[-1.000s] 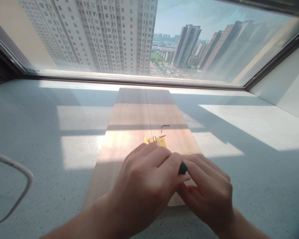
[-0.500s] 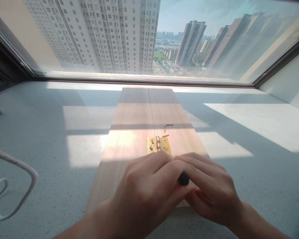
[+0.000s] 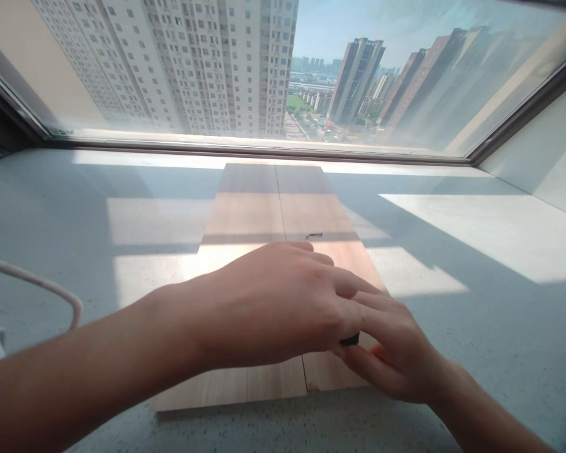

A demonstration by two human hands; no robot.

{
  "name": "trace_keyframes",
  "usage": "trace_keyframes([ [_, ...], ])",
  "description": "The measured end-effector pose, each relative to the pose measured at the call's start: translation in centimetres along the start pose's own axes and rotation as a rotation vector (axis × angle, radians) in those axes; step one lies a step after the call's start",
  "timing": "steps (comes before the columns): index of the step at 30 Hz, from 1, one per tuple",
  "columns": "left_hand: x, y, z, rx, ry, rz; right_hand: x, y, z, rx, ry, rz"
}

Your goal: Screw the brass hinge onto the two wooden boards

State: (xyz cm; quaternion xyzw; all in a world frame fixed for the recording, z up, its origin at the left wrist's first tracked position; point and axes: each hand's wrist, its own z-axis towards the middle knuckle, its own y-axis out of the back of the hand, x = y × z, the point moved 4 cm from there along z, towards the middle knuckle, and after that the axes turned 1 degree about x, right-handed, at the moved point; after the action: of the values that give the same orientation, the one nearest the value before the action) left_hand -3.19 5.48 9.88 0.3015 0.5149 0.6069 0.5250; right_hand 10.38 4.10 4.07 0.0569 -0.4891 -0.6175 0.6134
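My left hand (image 3: 287,296) lies across the boards with its fingers curled down, closed around the screwdriver. Only the black handle end (image 3: 349,340) of that tool shows, below the knuckles; its shaft and tip are hidden. On the right, my right hand (image 3: 393,349) is closed on the same handle, thumb below and fingers above, touching my left hand. Under both hands lie two pale wooden boards (image 3: 249,214) side by side with a narrow seam between them. The brass hinge across the seam is now covered by my left hand. Just beyond the fingers rests a small screw (image 3: 315,234).
The boards lie on a speckled light sill (image 3: 141,226) streaked with sun and shadow. At the left a white cable (image 3: 38,283) curves in. A window frame (image 3: 259,153) borders the far side, with tall buildings outside.
My left hand has turned, its wrist swinging left and its knuckles moving forward over the hinge and the nearer loose screws. My right hand stays at the handle. The view has shifted slightly.
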Motion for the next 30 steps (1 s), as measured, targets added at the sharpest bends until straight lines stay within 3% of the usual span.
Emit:
trace_keyframes([
  [6, 0.7, -0.8, 0.2, -0.013, 0.090, -0.011, -1.2, 1.7, -1.0, -0.110, -0.166, 0.035],
  [11, 0.5, -0.9, 0.1, -0.047, 0.124, 0.007, -0.7, 1.3, -0.9, -0.129, -0.138, -0.092],
  [17, 0.1, -1.1, -0.3, -0.105, 0.194, -0.018, 0.7, -0.1, -1.0, -0.261, -0.108, -0.287],
  [22, -0.1, -1.7, -0.7, -0.185, 0.222, 0.018, 0.5, -0.3, -1.2, -0.180, -0.083, -0.240],
  [28, -1.1, -2.5, -1.3, -0.378, 0.353, 0.092, -0.5, 0.4, 0.1, -0.027, -0.011, -0.094],
  [30, -1.4, -2.2, -1.3, -0.383, 0.372, 0.135, -0.7, 0.5, 0.5, 0.014, 0.014, -0.076],
])
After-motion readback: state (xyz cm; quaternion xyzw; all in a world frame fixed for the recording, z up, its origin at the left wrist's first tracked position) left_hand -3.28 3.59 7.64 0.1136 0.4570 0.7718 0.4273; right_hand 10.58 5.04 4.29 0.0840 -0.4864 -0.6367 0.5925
